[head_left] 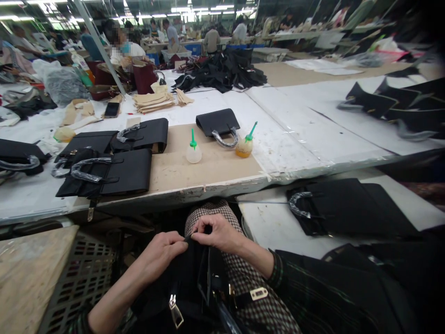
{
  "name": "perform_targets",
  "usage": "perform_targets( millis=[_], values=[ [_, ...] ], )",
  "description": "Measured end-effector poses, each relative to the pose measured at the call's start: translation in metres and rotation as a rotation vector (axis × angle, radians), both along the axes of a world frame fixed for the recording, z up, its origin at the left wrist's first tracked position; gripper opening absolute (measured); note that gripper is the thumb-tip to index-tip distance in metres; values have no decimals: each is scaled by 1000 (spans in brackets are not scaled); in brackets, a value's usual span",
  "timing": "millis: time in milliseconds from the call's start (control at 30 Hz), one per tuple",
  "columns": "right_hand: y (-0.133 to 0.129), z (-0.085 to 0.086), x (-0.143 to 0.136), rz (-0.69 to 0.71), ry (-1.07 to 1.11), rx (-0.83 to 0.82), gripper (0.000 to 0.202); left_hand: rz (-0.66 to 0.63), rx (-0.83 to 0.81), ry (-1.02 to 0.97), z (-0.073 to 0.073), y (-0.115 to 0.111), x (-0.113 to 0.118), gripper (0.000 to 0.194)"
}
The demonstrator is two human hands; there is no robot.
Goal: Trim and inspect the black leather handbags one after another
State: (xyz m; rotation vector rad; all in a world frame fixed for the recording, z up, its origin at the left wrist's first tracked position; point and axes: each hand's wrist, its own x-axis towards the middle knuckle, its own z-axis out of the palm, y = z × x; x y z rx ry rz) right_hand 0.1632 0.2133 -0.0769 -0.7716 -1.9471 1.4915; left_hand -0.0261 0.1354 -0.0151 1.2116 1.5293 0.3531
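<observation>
Head view: black handbag (194, 287) lengthwise toward worktable (215, 171)

We've got both hands, left hand (162, 254) and right hand (215, 233), pinching the top edge of a black handbag (194, 292) on our lap. Two green-capped glue bottles (193, 152) stand on the worktable (285, 139).
</observation>
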Motion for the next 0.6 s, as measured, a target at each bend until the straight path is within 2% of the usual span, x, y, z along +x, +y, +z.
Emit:
perform_targets(
  millis=[133, 400, 500, 600],
  values=[
    [-1, 3, 10, -5, -13, -9, 23, 46, -65, -36, 2, -10, 0, 26],
    [-2, -1, 14, 17, -3, -17, 23, 60, -82, 33, 12, -69, -39, 29],
    [-3, 2, 10, 27, -7, -9, 24, 4, -86, 33, 13, -69, -45, 25],
    [-5, 4, 8, 20, 0, -35, 23, 13, -10, 68, 8, -46, -33, 35]
  ],
)
